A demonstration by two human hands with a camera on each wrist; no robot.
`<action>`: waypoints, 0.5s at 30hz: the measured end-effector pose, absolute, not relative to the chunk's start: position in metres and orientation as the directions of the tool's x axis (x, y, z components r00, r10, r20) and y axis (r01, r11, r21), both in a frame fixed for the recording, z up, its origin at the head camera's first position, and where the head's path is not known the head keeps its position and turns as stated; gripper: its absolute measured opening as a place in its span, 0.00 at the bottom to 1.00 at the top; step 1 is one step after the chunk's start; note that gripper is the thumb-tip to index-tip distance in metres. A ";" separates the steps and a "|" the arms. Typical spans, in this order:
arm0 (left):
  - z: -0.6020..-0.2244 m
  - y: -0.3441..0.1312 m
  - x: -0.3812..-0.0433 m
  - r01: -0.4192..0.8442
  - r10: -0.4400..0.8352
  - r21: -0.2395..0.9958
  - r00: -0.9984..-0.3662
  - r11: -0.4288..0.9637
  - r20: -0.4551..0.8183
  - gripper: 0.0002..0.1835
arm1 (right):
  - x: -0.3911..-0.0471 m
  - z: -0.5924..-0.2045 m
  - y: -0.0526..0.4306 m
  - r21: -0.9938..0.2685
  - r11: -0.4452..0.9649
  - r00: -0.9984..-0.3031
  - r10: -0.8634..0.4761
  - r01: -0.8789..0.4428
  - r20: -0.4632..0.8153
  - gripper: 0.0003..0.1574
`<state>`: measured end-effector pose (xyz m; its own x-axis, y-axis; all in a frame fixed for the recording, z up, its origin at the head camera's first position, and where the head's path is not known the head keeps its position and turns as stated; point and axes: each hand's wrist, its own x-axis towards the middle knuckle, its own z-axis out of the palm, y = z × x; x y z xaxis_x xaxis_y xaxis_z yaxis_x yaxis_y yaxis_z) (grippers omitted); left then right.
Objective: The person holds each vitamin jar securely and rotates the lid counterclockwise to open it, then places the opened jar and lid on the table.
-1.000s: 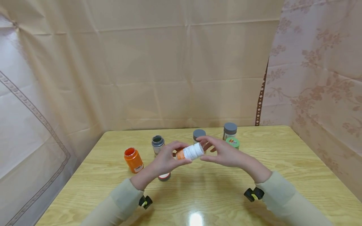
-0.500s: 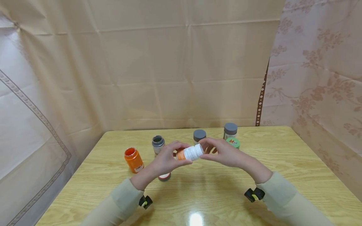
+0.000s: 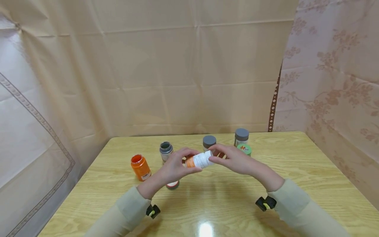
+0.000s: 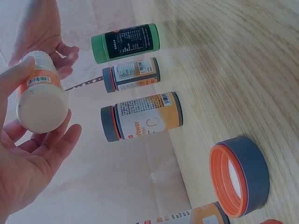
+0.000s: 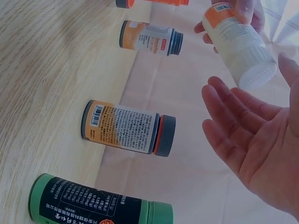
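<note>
Beige cloth point(image 3: 177, 65) hangs behind the wooden table point(image 3: 296, 184), and over that table the white bottle point(image 3: 201, 160) is held up in the air, tilted, with its cap point(image 5: 256, 74) toward the right hand point(image 3: 237, 160). From my end, I judge the step in hand to be work on that cap, which looks to be on. I would say the next move calls for closing the right hand round the cap and turning it while the left hand point(image 3: 175, 165) stops the bottle spinning.

I see the left hand gripping the white bottle, thumb on one side and fingers round the other. The right hand is cupped about the cap, fingers loosely bent and spread, with no firm hold that I can see; in the head view its thumb overlaps the cap, but I cannot tell whether it touches. Both wrists reach in from the near side, one to either side of the bottle, with pale sleeves point(image 3: 127, 207) behind them.

Left of the white bottle stands a lidless orange jar point(image 3: 140, 168), and between those two, further back, a lidless grey-necked jar point(image 3: 165, 151). A loose lid point(image 4: 254, 179) lies to the bottle's left, on its near side. Beyond the bottle is a grey-capped jar point(image 3: 209, 141); off to its right are a second grey-capped jar point(image 3: 241, 134) and a green jar point(image 3: 244, 149).
</note>
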<state>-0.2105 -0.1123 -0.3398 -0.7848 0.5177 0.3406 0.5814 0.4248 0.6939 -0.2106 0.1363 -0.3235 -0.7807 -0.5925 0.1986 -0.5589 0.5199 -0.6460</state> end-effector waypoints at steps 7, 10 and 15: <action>-0.339 -0.111 -0.211 0.578 0.521 0.687 -0.787 0.439 0.329 0.24 | -0.211 -0.324 0.137 -0.647 0.511 -0.772 -0.604 -0.566 0.197 0.26; -0.340 -0.111 -0.211 0.573 0.517 0.692 -0.791 0.439 0.327 0.24 | -0.210 -0.323 0.137 -0.636 0.511 -0.765 -0.609 -0.579 0.207 0.27; -0.340 -0.112 -0.211 0.577 0.518 0.693 -0.788 0.433 0.332 0.24 | -0.210 -0.322 0.137 -0.611 0.523 -0.763 -0.608 -0.594 0.221 0.30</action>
<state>-0.2110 -0.1119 -0.3404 -0.7882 0.5182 0.3319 0.5766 0.4334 0.6926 -0.2098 0.1366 -0.3222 -0.7630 -0.6075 0.2209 -0.5937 0.5233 -0.6114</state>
